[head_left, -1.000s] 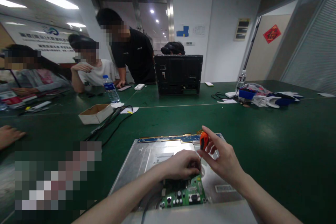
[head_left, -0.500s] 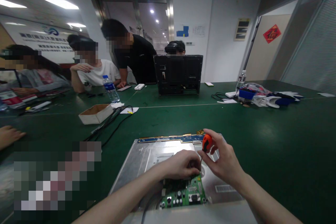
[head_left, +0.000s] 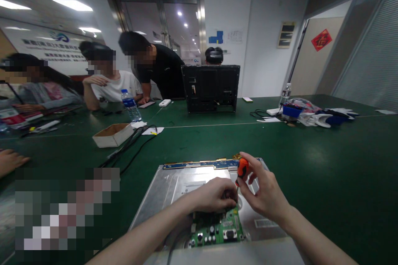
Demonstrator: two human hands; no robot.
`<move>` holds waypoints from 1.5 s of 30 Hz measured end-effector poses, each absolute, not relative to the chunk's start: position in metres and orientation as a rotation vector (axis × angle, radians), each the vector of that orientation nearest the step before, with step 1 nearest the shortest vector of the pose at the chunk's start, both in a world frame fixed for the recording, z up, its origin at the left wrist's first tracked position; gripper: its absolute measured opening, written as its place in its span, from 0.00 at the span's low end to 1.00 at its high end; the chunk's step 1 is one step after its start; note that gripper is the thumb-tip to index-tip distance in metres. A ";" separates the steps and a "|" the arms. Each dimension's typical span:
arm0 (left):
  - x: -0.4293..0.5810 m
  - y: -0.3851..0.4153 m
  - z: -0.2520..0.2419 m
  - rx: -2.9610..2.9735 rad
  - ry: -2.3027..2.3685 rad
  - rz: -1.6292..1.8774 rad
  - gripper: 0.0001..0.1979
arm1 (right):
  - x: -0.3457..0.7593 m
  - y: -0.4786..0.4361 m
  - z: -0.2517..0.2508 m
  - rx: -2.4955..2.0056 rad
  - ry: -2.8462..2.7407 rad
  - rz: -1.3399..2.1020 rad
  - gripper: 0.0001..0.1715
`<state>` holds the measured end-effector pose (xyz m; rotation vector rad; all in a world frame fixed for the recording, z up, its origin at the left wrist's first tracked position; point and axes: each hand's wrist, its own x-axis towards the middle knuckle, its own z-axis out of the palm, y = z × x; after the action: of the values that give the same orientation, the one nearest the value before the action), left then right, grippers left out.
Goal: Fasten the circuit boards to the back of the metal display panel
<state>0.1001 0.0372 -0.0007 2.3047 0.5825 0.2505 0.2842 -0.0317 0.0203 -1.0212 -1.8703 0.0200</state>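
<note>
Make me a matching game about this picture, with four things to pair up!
Column one
1. Screwdriver
2. Long circuit strip along the far edge of the metal panel
3. Circuit board near the left hand
4. Open box

Column two
A. Blue
B. Held in the right hand
C. On the table, left of the metal panel
D. Green

Right pairs: 1-B, 2-A, 3-D, 4-C
</note>
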 end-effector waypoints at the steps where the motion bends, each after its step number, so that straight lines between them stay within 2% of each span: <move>1: 0.100 0.037 -0.001 2.303 0.583 0.250 0.05 | 0.285 -0.031 0.020 -1.022 -1.872 0.014 0.35; 11: 0.100 0.037 -0.002 2.323 0.602 0.227 0.05 | 0.283 -0.031 0.020 -1.019 -1.882 0.015 0.40; 32: 0.100 0.039 -0.004 2.341 0.592 0.230 0.04 | 0.283 -0.031 0.019 -1.006 -1.881 -0.026 0.36; 45: 0.096 0.040 -0.005 2.297 0.540 0.289 0.08 | 0.282 -0.032 0.020 -1.049 -1.903 -0.009 0.35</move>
<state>0.0957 0.0398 -0.0053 2.2968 0.5398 0.2889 0.2819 -0.0323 0.0199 -1.0493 -1.9035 -0.0089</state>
